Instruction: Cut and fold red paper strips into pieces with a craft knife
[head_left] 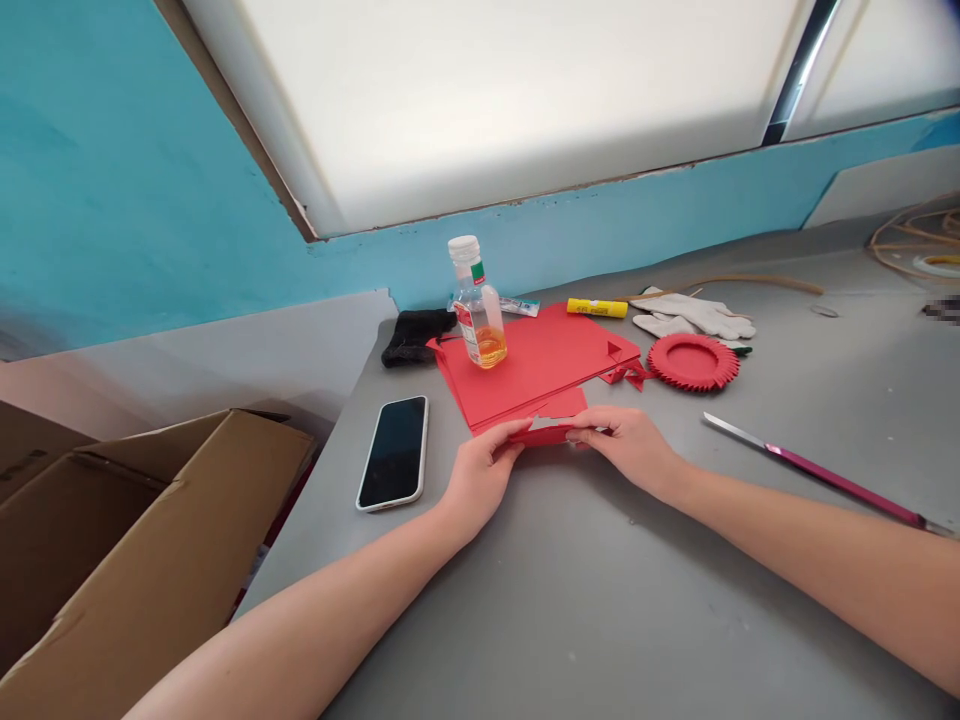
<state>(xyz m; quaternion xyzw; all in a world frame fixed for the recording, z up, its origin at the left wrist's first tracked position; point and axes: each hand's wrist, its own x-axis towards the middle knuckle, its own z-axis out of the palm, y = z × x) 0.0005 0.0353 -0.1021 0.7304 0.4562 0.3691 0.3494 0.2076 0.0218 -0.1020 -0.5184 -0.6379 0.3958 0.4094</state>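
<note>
By the bare left hand [481, 472], a thin red paper strip [545, 437] is being pinched over the flat grey counter [540, 600], its right end by the bare right hand [636, 446], apparently being folded, with even creasing being called for.

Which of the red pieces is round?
The frilled disc in front of the white gloves; the stacked sheets, small folded pieces and strip held between the left hand and right hand lack its circular outline.
</note>
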